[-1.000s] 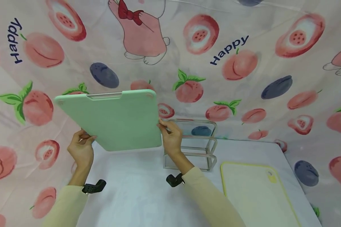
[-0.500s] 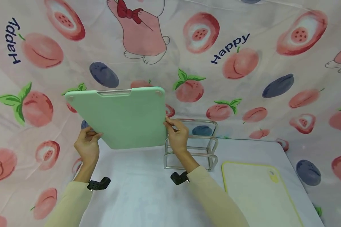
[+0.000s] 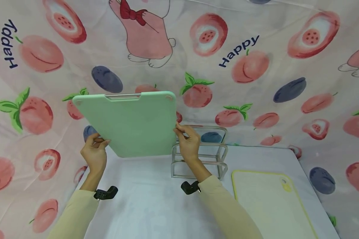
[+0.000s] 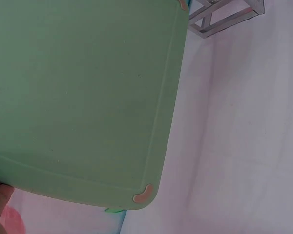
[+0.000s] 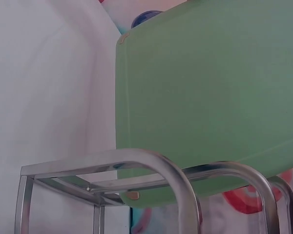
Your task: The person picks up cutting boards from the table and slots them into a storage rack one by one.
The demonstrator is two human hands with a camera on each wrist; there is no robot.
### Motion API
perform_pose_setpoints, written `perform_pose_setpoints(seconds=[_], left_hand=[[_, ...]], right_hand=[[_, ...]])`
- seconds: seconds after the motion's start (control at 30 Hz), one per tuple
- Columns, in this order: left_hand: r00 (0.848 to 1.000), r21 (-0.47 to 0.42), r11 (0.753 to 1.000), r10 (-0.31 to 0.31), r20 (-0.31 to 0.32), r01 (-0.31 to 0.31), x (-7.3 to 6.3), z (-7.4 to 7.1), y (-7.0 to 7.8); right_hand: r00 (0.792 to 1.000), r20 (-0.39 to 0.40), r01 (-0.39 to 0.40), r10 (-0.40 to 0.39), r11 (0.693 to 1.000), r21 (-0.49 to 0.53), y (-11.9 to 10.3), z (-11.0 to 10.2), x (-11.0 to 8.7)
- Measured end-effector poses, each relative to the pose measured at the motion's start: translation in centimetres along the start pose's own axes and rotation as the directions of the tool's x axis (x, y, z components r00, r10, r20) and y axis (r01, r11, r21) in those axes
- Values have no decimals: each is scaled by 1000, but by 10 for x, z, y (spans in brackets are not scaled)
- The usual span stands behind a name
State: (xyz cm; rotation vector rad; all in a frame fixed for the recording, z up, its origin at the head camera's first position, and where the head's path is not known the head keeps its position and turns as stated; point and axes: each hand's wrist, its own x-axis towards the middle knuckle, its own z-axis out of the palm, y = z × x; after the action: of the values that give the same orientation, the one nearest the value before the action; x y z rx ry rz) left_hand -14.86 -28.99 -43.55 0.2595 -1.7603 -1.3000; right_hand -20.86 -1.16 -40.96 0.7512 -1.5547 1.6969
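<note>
A light green cutting board (image 3: pixel 137 126) is held up above the table in the head view, tilted, with a metal-lined handle slot in its top edge. My left hand (image 3: pixel 95 154) pinches its left edge, and my right hand (image 3: pixel 189 142) pinches the right edge. Just behind and beside my right hand stands a metal rack (image 3: pixel 209 163) with several upright loops. The right wrist view has the rack's bars (image 5: pixel 132 157) in front of the board's (image 5: pixel 200 97) lower part. Small pinkish corner pads show on the board (image 4: pixel 88 97) in the left wrist view.
A pale cutting board with a yellow rim (image 3: pixel 266 202) lies flat on the white-covered table (image 3: pixel 143 199) at the right. Behind the table hangs a fruit-patterned cloth (image 3: pixel 167 76), which also covers the sides.
Both hands have carried the green cutting board to the right, closer to the metal rack; most of this came in the first half second. The rack and the yellow-rimmed board stay put.
</note>
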Motion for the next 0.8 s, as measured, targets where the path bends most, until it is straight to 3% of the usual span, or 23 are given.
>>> perform_pose_setpoints(seconds=[0.13,0.27,0.47,0.8], left_hand=[[1000,17,1000,-12,1,12,-1,2,-18],[1000,28,1000,4,10,-4,-4,5,-25],[1000,10,1000,17,14,-18,-9,10,-27],[996,-75,994,86,10,-85,-15,21,-29]], right_hand=[[1000,9,-11,11,1000,-5,1,-3,-3],[1000,6,-10,11,999,-31,3,-6,-4],[1000,-5,7,-8,999,-42,7,-11,-5],[999,35,-26,27,1000,-7,9,-22,-4]])
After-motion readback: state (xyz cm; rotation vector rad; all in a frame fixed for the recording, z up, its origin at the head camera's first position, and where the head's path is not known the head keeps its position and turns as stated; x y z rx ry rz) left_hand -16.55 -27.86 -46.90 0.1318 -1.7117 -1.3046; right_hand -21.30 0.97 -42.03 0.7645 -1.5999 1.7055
